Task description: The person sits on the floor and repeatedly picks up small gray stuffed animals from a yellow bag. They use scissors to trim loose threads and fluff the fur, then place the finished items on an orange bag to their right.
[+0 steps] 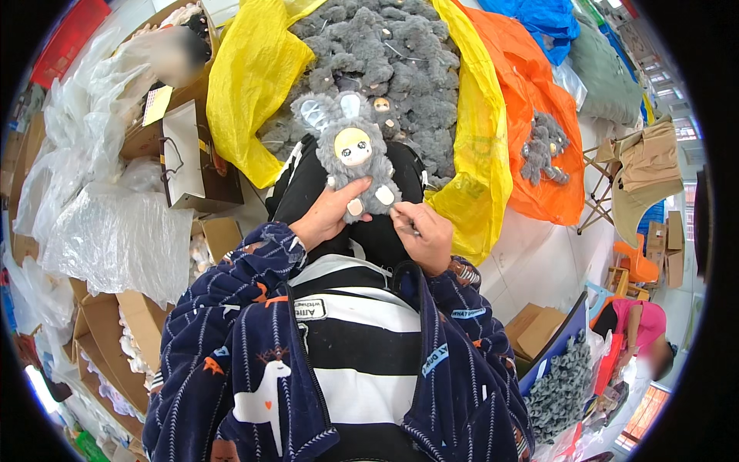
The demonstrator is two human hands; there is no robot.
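Observation:
A grey plush bunny doll (365, 165) with a pale face, big eyes and long ears rests upright over my lap, facing up. My left hand (331, 214) is wrapped round its lower body, thumb across the belly. Close to the doll's right-hand foot, my right hand (424, 232) has its fingers pinched together; whatever they hold, if anything, is too small to make out. Just beyond the doll, a large yellow sack (481, 146) lies spread, heaped with grey plush dolls (400, 58).
An orange sack (531, 100) with a few grey dolls on it lies right of the yellow one. At left stand a paper bag (188, 158), cardboard boxes (115, 346) and clear plastic sheeting (115, 239). A person in pink (643, 327) bends at lower right, beside a heap of grey plush pieces (566, 385).

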